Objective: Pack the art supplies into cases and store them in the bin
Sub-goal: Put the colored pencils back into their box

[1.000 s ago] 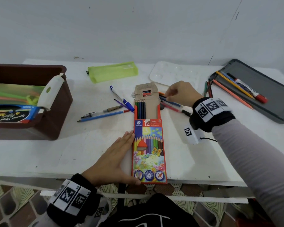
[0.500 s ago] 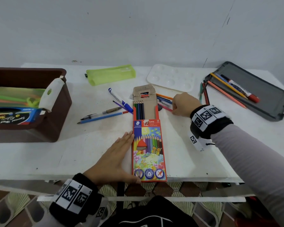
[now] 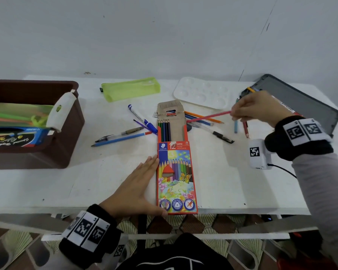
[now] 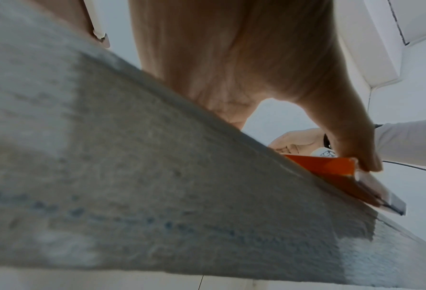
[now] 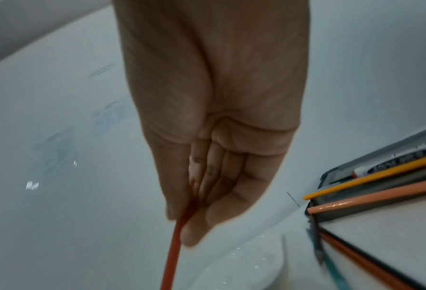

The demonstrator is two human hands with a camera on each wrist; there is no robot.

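Observation:
An orange coloured-pencil box [image 3: 176, 176] lies lengthwise at the table's front middle, flap open, several pencils [image 3: 164, 129] showing in its mouth. My left hand [image 3: 139, 188] lies flat along the box's left side, thumb at its near corner [image 4: 365, 162]. My right hand [image 3: 256, 108], raised at the right, pinches one end of a pink-red pencil [image 3: 209, 116] whose other end points at the box mouth; the right wrist view shows the pencil [image 5: 174, 245] between thumb and fingers. Loose pencils and pens [image 3: 205, 121] lie right of the box mouth.
A brown bin [image 3: 66, 133] with packs inside stands at the left. More pens [image 3: 123, 136] lie left of the box. A green pouch [image 3: 131, 88] and a white palette [image 3: 201, 92] sit at the back. A dark open case [image 3: 300, 106] with pencils lies far right.
My right hand has lifted from the loose pile and moved right, drawing the pink-red pencil up with it. The left hand and the box have stayed put.

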